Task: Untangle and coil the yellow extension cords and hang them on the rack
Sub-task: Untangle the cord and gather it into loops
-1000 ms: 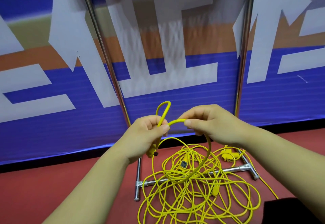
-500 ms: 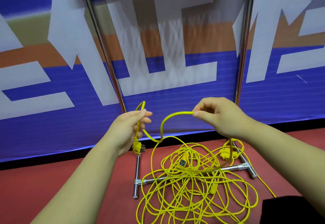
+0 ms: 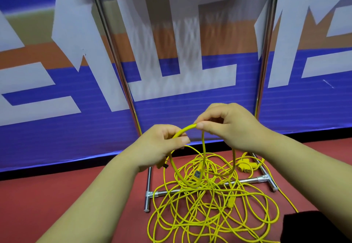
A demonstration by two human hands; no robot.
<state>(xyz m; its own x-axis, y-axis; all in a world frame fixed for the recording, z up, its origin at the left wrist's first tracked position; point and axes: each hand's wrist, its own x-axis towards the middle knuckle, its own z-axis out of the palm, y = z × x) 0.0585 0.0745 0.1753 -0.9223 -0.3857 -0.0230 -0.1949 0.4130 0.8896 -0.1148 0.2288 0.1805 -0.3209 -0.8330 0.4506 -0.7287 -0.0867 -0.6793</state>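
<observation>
Since half a second ago, both hands have drawn close together. My left hand (image 3: 162, 145) curls round the thin, smooth yellow extension cord (image 3: 185, 129), gripping a round loop. My right hand (image 3: 228, 126) pinches the next stretch between thumb and forefinger. Below, the remaining cord lies tangled over the shiny tubular metal rack (image 3: 247, 180) base on the red floor (image 3: 38, 195).

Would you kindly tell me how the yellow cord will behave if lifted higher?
Probably floppy: the cord hangs in a loop below the left hand and right hand. Likely light, since a fingertip pinch carries it. It may snag, as the pile on the floor is criss-crossed over the rack.
</observation>
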